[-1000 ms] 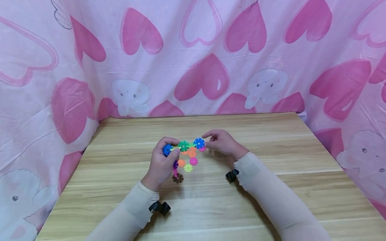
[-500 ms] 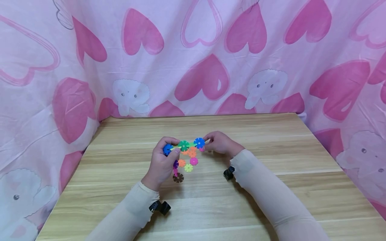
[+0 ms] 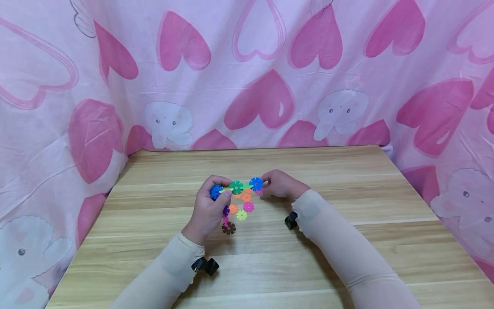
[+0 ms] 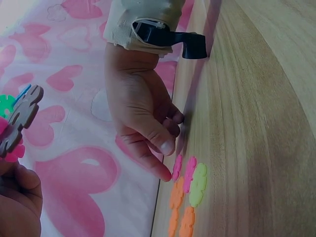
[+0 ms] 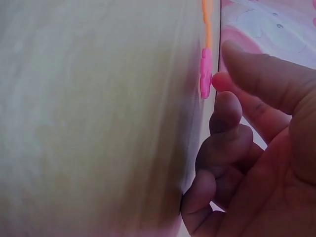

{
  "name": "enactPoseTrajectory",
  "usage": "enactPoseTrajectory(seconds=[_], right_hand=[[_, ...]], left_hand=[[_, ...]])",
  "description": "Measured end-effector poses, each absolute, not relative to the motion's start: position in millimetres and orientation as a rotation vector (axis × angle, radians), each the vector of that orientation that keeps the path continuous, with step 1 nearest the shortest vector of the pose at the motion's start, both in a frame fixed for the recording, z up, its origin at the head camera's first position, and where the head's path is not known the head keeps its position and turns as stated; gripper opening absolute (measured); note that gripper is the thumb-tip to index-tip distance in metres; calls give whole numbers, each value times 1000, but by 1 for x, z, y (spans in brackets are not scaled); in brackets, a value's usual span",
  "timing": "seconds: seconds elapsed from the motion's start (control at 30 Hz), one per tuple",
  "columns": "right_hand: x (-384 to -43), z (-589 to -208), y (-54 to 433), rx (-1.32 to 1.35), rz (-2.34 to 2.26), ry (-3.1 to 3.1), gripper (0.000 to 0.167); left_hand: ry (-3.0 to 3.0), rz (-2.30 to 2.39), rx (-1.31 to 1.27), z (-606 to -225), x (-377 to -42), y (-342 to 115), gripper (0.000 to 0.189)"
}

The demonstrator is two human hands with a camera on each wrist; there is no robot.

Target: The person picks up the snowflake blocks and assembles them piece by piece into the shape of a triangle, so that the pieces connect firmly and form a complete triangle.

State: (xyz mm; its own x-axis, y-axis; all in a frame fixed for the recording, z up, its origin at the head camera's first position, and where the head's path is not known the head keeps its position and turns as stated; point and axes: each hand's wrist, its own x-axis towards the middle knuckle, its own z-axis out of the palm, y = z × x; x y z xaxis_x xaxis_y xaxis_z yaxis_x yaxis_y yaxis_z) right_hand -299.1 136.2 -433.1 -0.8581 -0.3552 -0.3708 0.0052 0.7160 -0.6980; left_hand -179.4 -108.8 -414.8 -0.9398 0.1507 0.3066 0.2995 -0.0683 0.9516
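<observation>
My left hand grips a linked build of toothed plastic snowflake discs, raised over the table. Blue discs sit at both ends of its top row with a green one between, and a brown disc hangs lowest. Part of the build is hidden by the fingers. Beyond its right end, my right hand is low over the wood, thumb apart from the other fingers. In the right wrist view its index fingertip is right at the edge of a loose pink disc.
Several loose discs lie flat on the wooden table beyond the build: orange discs, another pink disc and a yellow-green disc. A pink curtain printed with hearts encloses the back and sides. Both wrists carry black cameras.
My right hand has lowered and shifted slightly left, its raised index finger coming down to the pink disc. The left hand and its build stay almost where they were.
</observation>
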Motion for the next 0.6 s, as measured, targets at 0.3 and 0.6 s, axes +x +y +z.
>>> enactPoseTrajectory(seconds=[0.3,0.6], right_hand=[[-304,-435,134,-271,-911,2462,24],[-303,-433,133,-237,-903,2450,29]], left_hand=[[-2091,-2159,-515,-414,-179,-108,21],[-2100,-2159,-507,-414,-178,-109,21]])
